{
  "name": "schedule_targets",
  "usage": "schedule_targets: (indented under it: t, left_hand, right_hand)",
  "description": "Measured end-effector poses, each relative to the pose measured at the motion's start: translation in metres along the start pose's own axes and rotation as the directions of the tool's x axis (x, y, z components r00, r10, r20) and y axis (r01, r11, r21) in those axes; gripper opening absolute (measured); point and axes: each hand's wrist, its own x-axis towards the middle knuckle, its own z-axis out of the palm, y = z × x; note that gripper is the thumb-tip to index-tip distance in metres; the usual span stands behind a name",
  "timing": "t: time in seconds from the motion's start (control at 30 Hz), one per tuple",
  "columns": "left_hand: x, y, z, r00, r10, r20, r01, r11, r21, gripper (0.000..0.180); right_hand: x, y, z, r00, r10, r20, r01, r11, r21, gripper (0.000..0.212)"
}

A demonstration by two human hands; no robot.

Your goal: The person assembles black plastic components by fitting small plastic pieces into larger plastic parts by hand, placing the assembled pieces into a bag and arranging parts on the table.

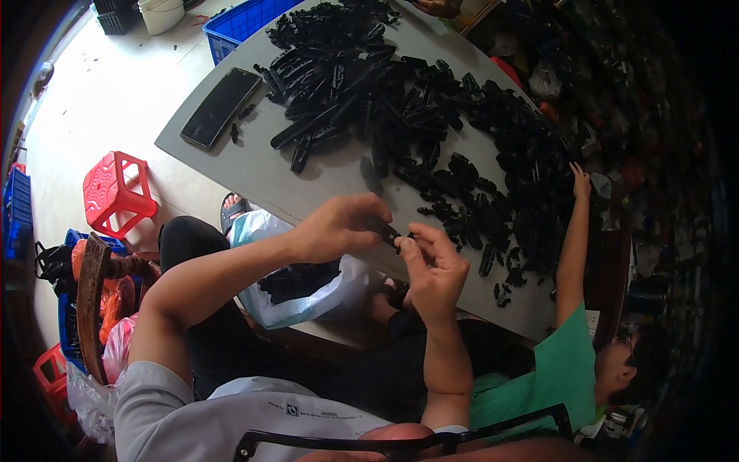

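Near the table's front edge, my left hand [342,227] is closed around a black elongated plastic piece [384,230]. The thumb and forefinger of my right hand [433,271] pinch at its right end, where a small black part shows; whether that is a separate piece is too small to tell. Just beyond both hands lies a large pile of black elongated plastic pieces [400,108] on the white table [327,179]. One loose oval black piece [371,175] rests closest to my left hand. Smaller black pieces [454,215] spread beyond my right hand.
A black phone [221,108] lies at the table's left. Below the edge, a white sack [315,302] holds black pieces. A red stool [117,192] and a blue crate [240,29] stand on the floor. A co-worker in a green shirt [531,377] reaches across the right side.
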Motion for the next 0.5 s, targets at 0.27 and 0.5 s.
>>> schedule_targets:
  t: [0.27, 0.5]
  left_hand:
    - [0.0, 0.002, 0.001, 0.998, 0.04, -0.039, -0.031, 0.976, 0.216, 0.039]
    - [0.0, 0.001, -0.005, 1.0, 0.02, 0.021, -0.024, 0.98, 0.199, 0.031]
  right_hand:
    - [0.005, -0.003, 0.001, 0.853, 0.457, 0.254, -0.52, 0.692, 0.5, 0.013]
    - [0.004, 0.009, 0.006, 0.848, 0.469, 0.246, -0.529, 0.776, 0.344, 0.018]
